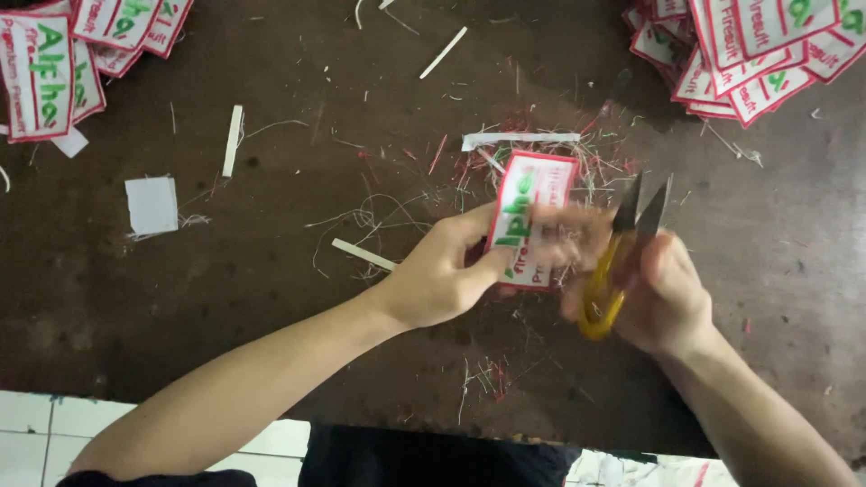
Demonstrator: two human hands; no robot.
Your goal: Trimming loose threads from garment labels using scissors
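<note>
At the near edge of the dark brown table (225,307), both forearms reach in from below. The left hand (442,275) has its grip closed on a white embroidered patch (530,216) with a red border and green lettering, thumb pressed to the lower left part of it and the other fingers behind. The patch is held just above the table, tilted, its top edge pointing away from the person. The right hand (654,289) is wrapped around a pair of yellow-handled thread snips (622,257), grip closed on the handle loop, the two dark blades pointing up and away and slightly parted beside the patch's right edge. Some of its fingers are blurred against the patch, so their exact contact cannot be told.

Beyond the hands lies a nest of cut threads (541,153), red, green and white, with a white paper strip (520,139) across it. Further left lie a white paper square (152,205) and loose white strips. At the far corners sit two stacks of similar patches: the left pile (72,50) and the right pile (749,50).
</note>
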